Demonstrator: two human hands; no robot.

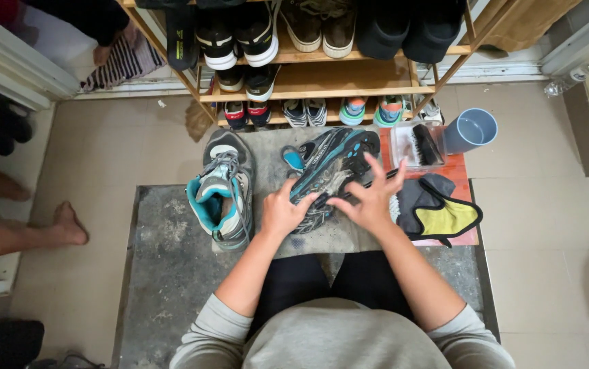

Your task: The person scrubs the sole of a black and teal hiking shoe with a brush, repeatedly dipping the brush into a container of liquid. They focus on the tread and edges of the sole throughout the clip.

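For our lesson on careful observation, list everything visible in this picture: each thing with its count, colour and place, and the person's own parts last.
Shoe being handled: one, black and teal, on its side under both hands.
Upright shoe: one, grey and teal, left of it.
Grey mat: one, on the floor beneath the shoes.
Shoe rack: one, wooden, at the top, shelves full of shoes.
Brush: one, dark, in a clear box at right.
Cup: one, blue-grey, right of the box.
Cloth mitt: one, grey and yellow, right of the hands.
Another person's bare feet: far left.
Left hand: on the shoe.
Right hand: on the shoe, fingers spread.
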